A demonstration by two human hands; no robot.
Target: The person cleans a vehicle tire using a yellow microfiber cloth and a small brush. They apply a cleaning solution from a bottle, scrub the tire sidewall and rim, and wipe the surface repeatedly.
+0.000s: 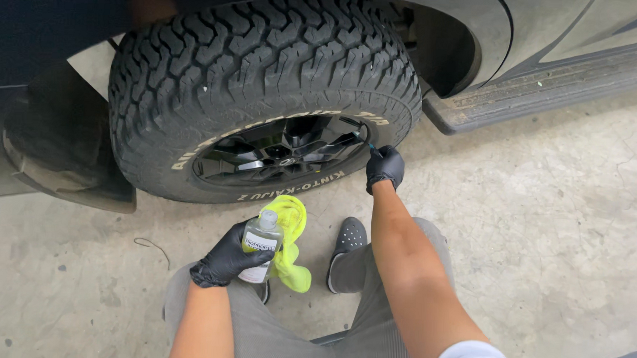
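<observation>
Black nitrile gloves covered both of my hands. My right hand (384,168) was extended to the wheel rim (281,151), its fingers pinched around a thin detailing brush (363,139) with a blue-green shaft; the tip rested at the rim edge, just inside the tyre sidewall (265,78). My left hand (227,257) was held back above my knee, its fingers wrapped around a small clear bottle (261,244) with a grey cap, and a yellow microfibre cloth (290,241) was trapped against the bottle by the same grip.

Judged step: working the brush along the outer edge of the rim, with fluid and cloth held in reserve. The next move would call for a light, steady pinch on the shaft, a short stroke that follows the curve of the rim, and the bottle kept upright with its cap on.

Condition of the wheel: gloss-black spokes, deeply recessed and reflective; whether residue remained in the recesses could not be told. The tyre carried a blocky all-terrain tread and pale raised lettering. It stood on a bare concrete floor (542,229), beside the vehicle's side step (548,85).
</observation>
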